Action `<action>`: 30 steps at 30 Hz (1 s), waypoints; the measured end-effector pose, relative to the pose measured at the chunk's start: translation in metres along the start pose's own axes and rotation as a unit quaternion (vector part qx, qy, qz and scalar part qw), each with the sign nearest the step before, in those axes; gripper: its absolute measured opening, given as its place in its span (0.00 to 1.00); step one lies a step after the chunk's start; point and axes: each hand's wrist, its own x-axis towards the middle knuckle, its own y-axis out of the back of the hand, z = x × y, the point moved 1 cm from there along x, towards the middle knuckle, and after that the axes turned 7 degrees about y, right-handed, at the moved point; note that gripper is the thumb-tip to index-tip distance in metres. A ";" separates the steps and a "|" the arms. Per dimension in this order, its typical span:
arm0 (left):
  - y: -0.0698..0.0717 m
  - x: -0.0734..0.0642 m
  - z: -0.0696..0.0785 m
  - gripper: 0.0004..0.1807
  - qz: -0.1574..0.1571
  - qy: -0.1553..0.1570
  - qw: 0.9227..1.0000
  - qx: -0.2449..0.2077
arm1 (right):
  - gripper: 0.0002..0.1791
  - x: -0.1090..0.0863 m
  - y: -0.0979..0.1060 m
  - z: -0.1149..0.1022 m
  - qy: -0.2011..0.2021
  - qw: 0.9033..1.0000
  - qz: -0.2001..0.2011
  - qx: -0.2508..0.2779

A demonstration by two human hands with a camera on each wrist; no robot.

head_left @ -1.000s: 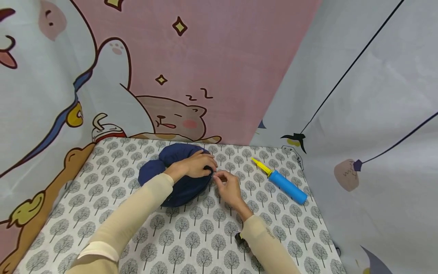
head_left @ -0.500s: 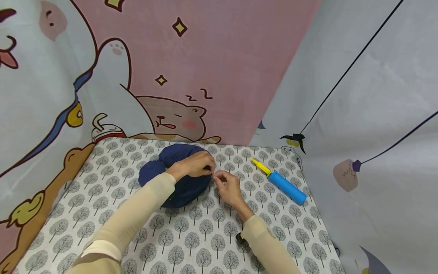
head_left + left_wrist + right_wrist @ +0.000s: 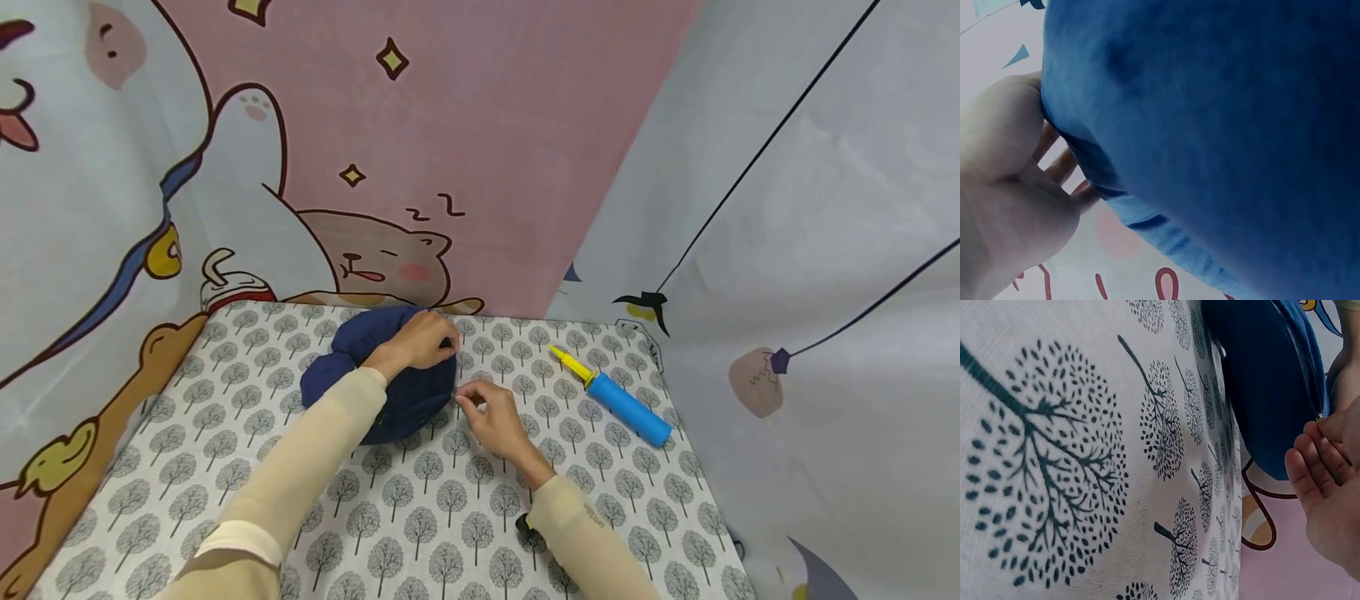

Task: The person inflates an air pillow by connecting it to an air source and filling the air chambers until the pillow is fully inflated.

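A navy-blue neck pillow (image 3: 411, 402) with a zip along its outer edge lies at the back of the table in the head view. My left hand (image 3: 422, 340) grips its upper right side; in the left wrist view that hand's fingers pass behind the pillow's blue cover (image 3: 1210, 112). On the pillow's right side, my right hand (image 3: 495, 417) pinches something tiny at the edge. The right wrist view shows this to be the metal zip pull (image 3: 1319, 417), between thumb and forefinger. How far the zip is drawn is hard to tell.
A blue hand pump (image 3: 630, 408) with a yellow nozzle lies at the right on the tree-print tablecloth (image 3: 420, 525). Partly under the right sleeve sits a small black object (image 3: 525, 525). A cartoon-print curtain (image 3: 510, 167) hangs behind the table.
The pillow has shifted slightly left and back, with the left hand on it. My right hand has moved a little left and nearer, widening the space between the hands.
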 end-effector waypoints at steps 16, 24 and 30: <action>0.077 -0.042 0.093 0.16 -0.172 -0.007 0.983 -0.067 | 0.02 -0.006 0.014 0.009 -0.015 0.999 0.049 -0.018; 0.073 -0.039 0.108 0.15 -0.174 -0.029 0.982 -0.068 | 0.03 -0.007 0.028 0.011 -0.027 0.997 0.058 -0.032; 0.068 -0.034 0.112 0.09 -0.154 -0.052 0.986 -0.034 | 0.02 -0.007 0.029 0.012 -0.010 0.998 0.057 -0.037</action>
